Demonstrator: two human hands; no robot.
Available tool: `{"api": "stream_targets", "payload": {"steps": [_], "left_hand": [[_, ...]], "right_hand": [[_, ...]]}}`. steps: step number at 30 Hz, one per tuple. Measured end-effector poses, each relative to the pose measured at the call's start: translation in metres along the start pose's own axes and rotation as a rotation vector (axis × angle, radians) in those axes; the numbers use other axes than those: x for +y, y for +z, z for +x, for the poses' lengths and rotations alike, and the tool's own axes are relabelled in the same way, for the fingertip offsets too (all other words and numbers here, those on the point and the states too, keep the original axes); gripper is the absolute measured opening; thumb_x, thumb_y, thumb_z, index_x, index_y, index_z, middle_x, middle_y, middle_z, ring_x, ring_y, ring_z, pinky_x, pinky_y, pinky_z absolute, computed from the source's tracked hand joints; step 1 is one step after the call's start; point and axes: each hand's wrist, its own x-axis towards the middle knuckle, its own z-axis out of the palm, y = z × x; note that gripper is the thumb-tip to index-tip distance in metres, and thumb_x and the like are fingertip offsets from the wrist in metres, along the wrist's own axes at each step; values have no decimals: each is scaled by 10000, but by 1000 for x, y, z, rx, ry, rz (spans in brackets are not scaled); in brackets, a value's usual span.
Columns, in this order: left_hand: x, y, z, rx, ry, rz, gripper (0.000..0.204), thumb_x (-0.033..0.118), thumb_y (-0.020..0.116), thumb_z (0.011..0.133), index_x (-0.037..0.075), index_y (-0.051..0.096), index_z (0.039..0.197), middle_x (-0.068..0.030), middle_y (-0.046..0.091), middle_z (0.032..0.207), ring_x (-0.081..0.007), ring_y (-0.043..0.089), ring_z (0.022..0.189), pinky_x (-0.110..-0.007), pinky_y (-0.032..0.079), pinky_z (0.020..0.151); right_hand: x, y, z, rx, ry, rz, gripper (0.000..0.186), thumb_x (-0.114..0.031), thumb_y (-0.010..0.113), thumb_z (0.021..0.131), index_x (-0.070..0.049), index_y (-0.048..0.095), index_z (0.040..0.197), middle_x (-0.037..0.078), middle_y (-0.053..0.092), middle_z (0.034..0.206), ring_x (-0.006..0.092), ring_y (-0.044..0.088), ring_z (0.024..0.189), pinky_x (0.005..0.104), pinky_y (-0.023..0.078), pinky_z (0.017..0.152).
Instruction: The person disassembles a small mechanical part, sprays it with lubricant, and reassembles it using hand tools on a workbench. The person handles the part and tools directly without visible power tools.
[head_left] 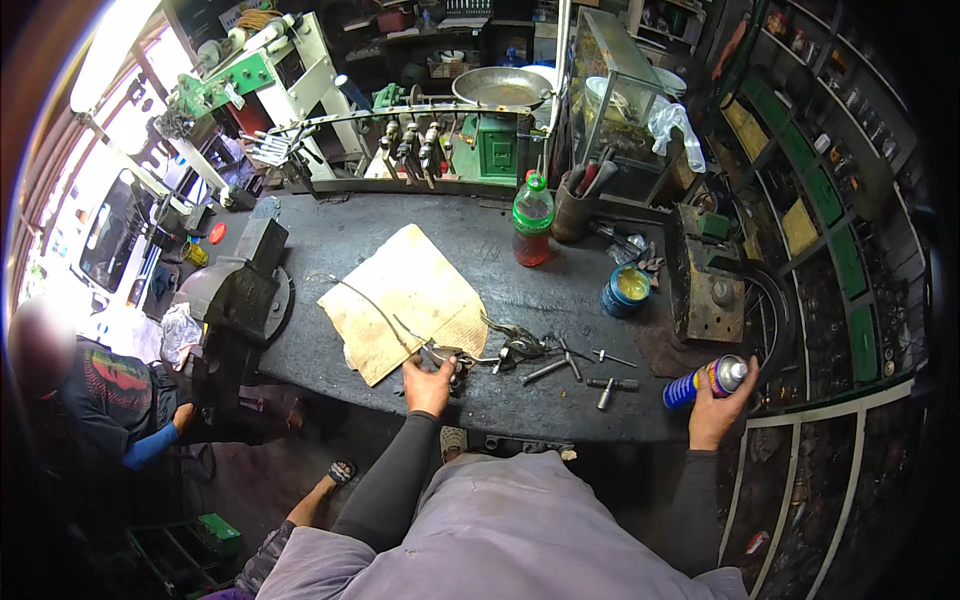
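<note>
My right hand (712,408) is wrapped round a blue and yellow spray can (681,391), which lies tilted over the right end of the dark workbench (545,300). At the bench's front edge, my left hand (429,387) is closed on a small metal part (442,352), partly hidden by the fingers. A thin bent cable (372,306) runs from near that hand across an oil-stained sheet of paper (418,280). Just right of my left hand lies a dark metal assembly (522,347). Beyond it are a metal tube (544,371) and a T-shaped tool (606,391).
A bench vise (240,290) stands at the left. Toward the back are a green bottle with red liquid (533,225) and a tool holder (573,212). An open blue tub of grease (627,290) sits at the right. Another person (105,400) is at the far left.
</note>
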Motion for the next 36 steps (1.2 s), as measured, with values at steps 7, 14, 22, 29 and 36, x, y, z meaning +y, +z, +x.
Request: {"api": "stream_targets", "payload": {"steps": [7,14,22,29,36], "left_hand": [[-18,25,15,-169,-173,-202,669,336,992,845,-110,699,1249,-139,751,1007,-217,692,936,-360,581,889],[-46,0,7,-240,13,-552,634,112,937,897,-59,557,1374,-131,725,1213,-170,695,1069,-315,587,933],[1,-69,-19,-466,210,-821,631,101,838,950,-61,572,1499,-115,712,1333,-172,667,1205,-334,542,1056],[8,-81,-21,-554,239,-742,648,121,798,905,-77,609,1492,-102,726,1320,-175,672,1199,-325,522,1066],[18,-87,-27,-614,271,-603,724,193,863,855,-77,623,1482,-129,735,1323,-210,664,1256,-366,497,1129]], "right_hand": [[49,48,14,108,12,-34,887,-92,948,844,-27,481,1596,224,586,1559,382,550,1476,470,416,1244],[60,53,2,-87,58,-85,917,-81,916,852,-39,432,1630,235,554,1606,408,525,1509,466,404,1263],[33,30,15,-190,108,-114,833,-40,879,862,-23,485,1596,233,583,1582,384,554,1493,449,418,1261],[-43,53,28,-317,-33,121,792,-35,899,825,-20,546,1534,210,679,1433,325,680,1315,423,516,1155],[-116,132,19,-479,-210,208,828,-54,940,804,-9,538,1526,243,655,1483,397,648,1384,448,522,1171]]}}
